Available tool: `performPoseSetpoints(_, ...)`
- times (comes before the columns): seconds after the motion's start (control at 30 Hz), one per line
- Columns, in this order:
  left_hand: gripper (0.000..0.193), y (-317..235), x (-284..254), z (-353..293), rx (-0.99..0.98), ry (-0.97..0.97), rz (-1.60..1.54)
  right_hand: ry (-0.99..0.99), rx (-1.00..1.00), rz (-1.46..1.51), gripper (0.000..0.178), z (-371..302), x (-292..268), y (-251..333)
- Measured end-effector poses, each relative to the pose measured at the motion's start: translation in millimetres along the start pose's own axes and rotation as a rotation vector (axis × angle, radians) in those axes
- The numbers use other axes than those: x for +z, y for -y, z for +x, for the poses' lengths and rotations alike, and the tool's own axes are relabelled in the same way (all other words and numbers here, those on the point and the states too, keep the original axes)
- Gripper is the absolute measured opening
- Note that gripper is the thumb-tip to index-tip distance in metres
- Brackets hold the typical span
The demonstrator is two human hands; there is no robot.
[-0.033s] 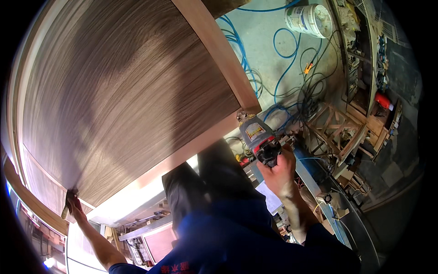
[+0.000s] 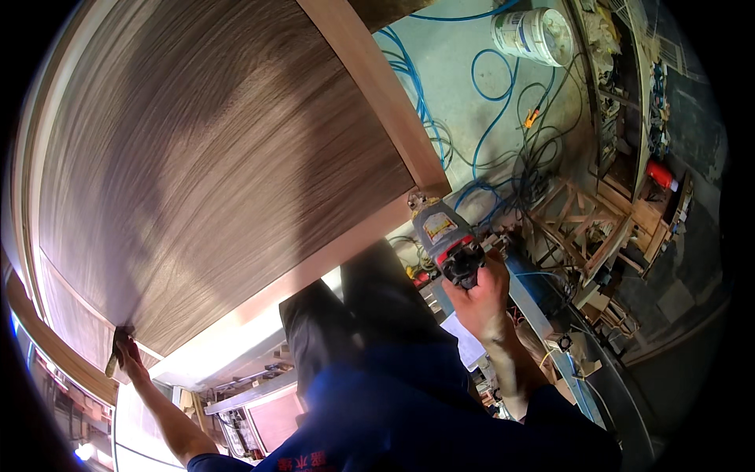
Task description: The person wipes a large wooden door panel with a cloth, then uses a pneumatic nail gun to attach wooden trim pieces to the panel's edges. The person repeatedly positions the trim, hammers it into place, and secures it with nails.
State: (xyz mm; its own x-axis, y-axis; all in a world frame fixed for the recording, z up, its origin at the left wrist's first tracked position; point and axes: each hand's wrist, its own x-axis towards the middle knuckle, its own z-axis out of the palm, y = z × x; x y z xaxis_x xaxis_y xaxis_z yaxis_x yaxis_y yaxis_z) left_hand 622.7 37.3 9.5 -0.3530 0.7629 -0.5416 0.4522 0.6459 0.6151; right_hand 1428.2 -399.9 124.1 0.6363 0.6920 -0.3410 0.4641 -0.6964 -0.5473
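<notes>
My right hand (image 2: 481, 295) is wrapped round the back of a grey, red and black power tool (image 2: 442, 228); its exact kind is hard to tell from above. The tool's metal front end rests at or just over the near right corner of a wood-grain panel (image 2: 228, 173) with a reddish-brown wooden frame (image 2: 370, 224). At the panel's near left corner, my left hand (image 2: 132, 363) is closed on a slim dark object (image 2: 118, 348) that I cannot make out. Both arms are spread wide, one at each end of the near frame rail.
Blue hoses (image 2: 494, 118) and dark cables (image 2: 543, 145) lie coiled on the floor right of the panel. A white bucket (image 2: 533, 36) stands at the far right. Nearer are a wooden frame stand (image 2: 580, 224) and a red bottle (image 2: 661, 175).
</notes>
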Motion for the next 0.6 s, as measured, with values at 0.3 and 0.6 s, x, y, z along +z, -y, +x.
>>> performPoseSetpoints(0.3, 0.054, 7, -13, 9, -0.021, -0.005, 0.005, 0.067, 0.128, 0.092, 0.025, -2, -2, 13)
performPoseSetpoints(0.6, 0.056, -2, 0, 5, -0.008, -0.006, -0.003, 0.059, 0.083, 0.124, 0.028, -14, -2, 17)
